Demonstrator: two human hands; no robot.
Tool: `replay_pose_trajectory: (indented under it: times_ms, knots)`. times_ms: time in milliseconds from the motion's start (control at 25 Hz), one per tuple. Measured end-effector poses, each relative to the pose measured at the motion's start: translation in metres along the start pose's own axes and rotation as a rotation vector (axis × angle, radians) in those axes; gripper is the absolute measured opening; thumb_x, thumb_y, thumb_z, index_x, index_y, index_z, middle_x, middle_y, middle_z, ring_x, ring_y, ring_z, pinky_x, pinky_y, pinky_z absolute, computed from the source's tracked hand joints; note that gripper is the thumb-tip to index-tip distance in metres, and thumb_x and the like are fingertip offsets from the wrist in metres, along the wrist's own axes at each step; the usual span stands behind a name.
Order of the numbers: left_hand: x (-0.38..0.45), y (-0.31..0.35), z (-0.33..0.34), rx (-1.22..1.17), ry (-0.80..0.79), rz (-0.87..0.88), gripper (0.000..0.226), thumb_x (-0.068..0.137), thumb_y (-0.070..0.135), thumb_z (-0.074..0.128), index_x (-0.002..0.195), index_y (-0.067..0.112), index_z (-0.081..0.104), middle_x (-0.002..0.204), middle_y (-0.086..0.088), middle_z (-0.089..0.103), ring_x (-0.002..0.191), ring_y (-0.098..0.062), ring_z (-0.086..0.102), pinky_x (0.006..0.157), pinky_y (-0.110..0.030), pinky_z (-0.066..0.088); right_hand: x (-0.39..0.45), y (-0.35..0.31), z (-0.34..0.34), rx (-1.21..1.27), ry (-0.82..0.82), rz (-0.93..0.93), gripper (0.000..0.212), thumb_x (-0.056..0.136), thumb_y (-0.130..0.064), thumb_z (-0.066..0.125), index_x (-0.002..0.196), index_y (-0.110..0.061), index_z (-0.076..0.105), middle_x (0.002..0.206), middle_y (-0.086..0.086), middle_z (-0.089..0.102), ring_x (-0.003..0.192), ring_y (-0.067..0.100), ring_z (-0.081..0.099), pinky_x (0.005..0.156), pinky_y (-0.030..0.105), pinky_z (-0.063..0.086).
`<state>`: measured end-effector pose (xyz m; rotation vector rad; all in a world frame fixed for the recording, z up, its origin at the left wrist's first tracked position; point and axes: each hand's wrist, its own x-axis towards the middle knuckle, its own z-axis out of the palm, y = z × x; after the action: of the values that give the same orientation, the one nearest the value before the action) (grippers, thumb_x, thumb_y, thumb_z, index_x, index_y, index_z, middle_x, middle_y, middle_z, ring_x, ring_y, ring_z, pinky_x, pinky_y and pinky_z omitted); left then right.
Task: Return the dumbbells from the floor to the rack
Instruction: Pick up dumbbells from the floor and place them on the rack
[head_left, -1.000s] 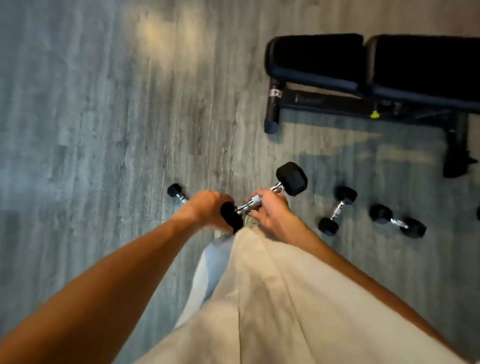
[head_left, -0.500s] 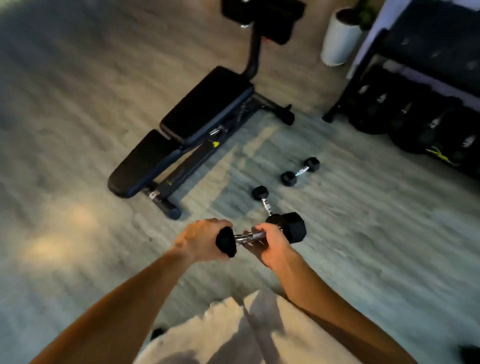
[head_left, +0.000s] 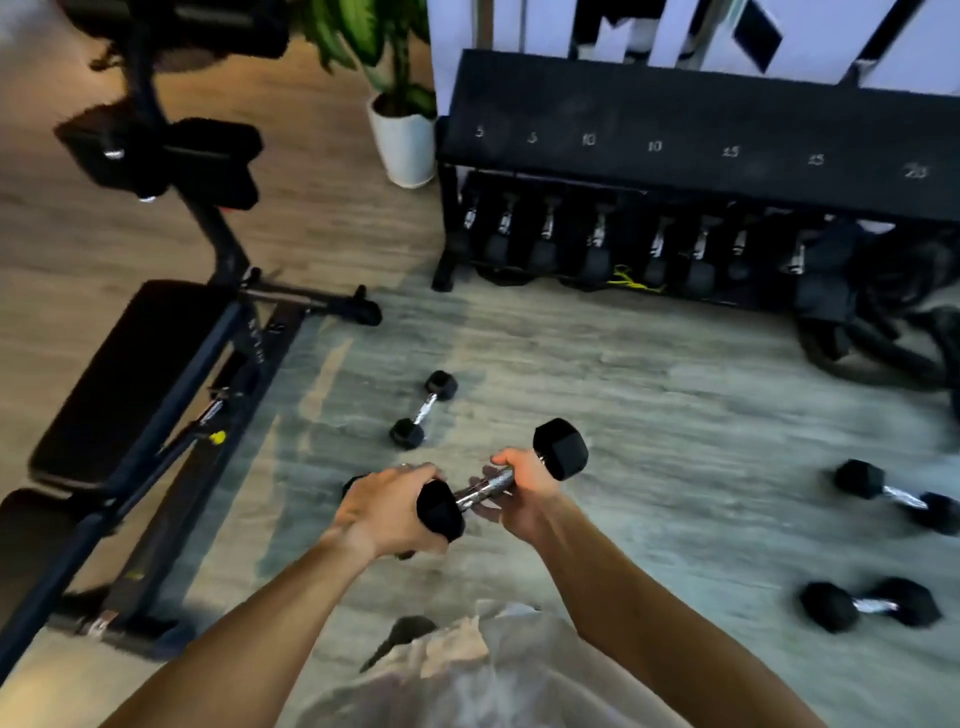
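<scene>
While both hands are occupied in front of the body, the carry step of the task is under way. Right hand (head_left: 524, 493) grips the chrome handle of a black hex dumbbell (head_left: 501, 480), fingers curled around the bar, the far head raised above the knuckles and the near head lying against the left hand. Left hand (head_left: 387, 506) is closed in a fist with its back to the camera; a dark head shows just past its far side and another dark bit under the wrist, so it appears to hold a second dumbbell, though the bar itself is hidden and I cannot confirm the type. Rack (head_left: 701, 135) stands ahead and to the right, against the wall, its top shelf marked with weight numbers and its lower tier already filled with a row of dumbbells. Three more remain on the floor: a small dumbbell (head_left: 423, 409) just ahead of the hands, a dumbbell at right (head_left: 896, 496), and a nearer dumbbell at right (head_left: 870, 605), these two well apart from the hands. Bench (head_left: 130, 374) lies to the left, potted plant (head_left: 402, 140) beside the rack's left end. Judgement: next move calls for stepping toward the rack, clearing the small dumbbell underfoot, reading the shelf numbers to find the matching slot, and lowering each weight under control, not dropping it.
</scene>
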<state>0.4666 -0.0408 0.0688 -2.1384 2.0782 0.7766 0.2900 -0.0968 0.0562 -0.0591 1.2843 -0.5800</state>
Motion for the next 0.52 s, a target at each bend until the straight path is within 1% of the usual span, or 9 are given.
replay_pose_trajectory:
  times_ms: [80,200,280,320,440,480,520]
  knots:
    - [0.043,0.026,-0.012,0.004,-0.032,0.040,0.076,0.039,0.069,0.064,0.112,0.049,0.049,0.103,0.017,0.065,0.097,-0.014,0.067,0.070,-0.027,0.046,0.014,-0.040,-0.013,0.053,0.012,-0.008,0.013,0.091,-0.010,0.047,0.078,-0.011,0.051,0.077,0.005,0.056,0.078,0.024,0.063,0.081,0.043,0.050]
    - [0.117,0.053,-0.028,0.059,-0.063,0.112,0.082,0.038,0.072,0.063,0.115,0.049,0.048,0.107,0.015,0.066,0.100,-0.015,0.067,0.079,-0.030,0.052,0.044,-0.094,-0.026,0.159,0.035,0.005,0.015,0.089,-0.007,0.047,0.074,-0.009,0.051,0.074,0.009,0.059,0.078,0.024,0.063,0.079,0.043,0.050]
    - [0.174,0.064,-0.040,0.083,-0.078,0.156,0.084,0.038,0.071,0.063,0.117,0.048,0.049,0.108,0.015,0.068,0.100,-0.015,0.067,0.080,-0.029,0.052,0.072,-0.133,-0.031,0.209,0.068,0.026,0.015,0.086,-0.007,0.048,0.072,-0.009,0.051,0.065,0.008,0.060,0.075,0.025,0.061,0.081,0.042,0.048]
    - [0.205,0.070,-0.045,0.077,-0.108,0.178,0.084,0.038,0.071,0.064,0.117,0.048,0.050,0.108,0.015,0.069,0.101,-0.015,0.067,0.079,-0.028,0.051,0.086,-0.155,-0.031,0.224,0.084,0.040,0.014,0.085,-0.007,0.049,0.072,-0.009,0.051,0.063,0.009,0.059,0.073,0.026,0.060,0.082,0.041,0.046]
    - [0.292,0.088,-0.059,0.039,-0.190,0.243,0.080,0.041,0.072,0.068,0.116,0.046,0.053,0.109,0.017,0.069,0.101,-0.013,0.067,0.078,-0.027,0.051,0.123,-0.226,-0.028,0.296,0.144,0.037,0.009,0.083,-0.008,0.048,0.074,-0.009,0.047,0.072,0.009,0.050,0.070,0.027,0.054,0.074,0.037,0.045]
    - [0.322,0.094,-0.069,0.023,-0.200,0.262,0.078,0.042,0.072,0.068,0.114,0.045,0.054,0.107,0.017,0.069,0.099,-0.012,0.067,0.076,-0.026,0.052,0.136,-0.250,-0.024,0.322,0.157,0.018,0.008,0.082,-0.008,0.048,0.075,-0.010,0.047,0.074,0.009,0.049,0.074,0.028,0.054,0.077,0.037,0.046]
    - [0.347,0.101,-0.080,0.009,-0.205,0.270,0.076,0.042,0.073,0.068,0.112,0.045,0.054,0.105,0.018,0.070,0.097,-0.011,0.067,0.074,-0.025,0.051,0.145,-0.273,-0.020,0.309,0.169,-0.003,0.005,0.081,-0.009,0.050,0.077,-0.010,0.048,0.076,0.008,0.051,0.080,0.029,0.056,0.085,0.040,0.048]
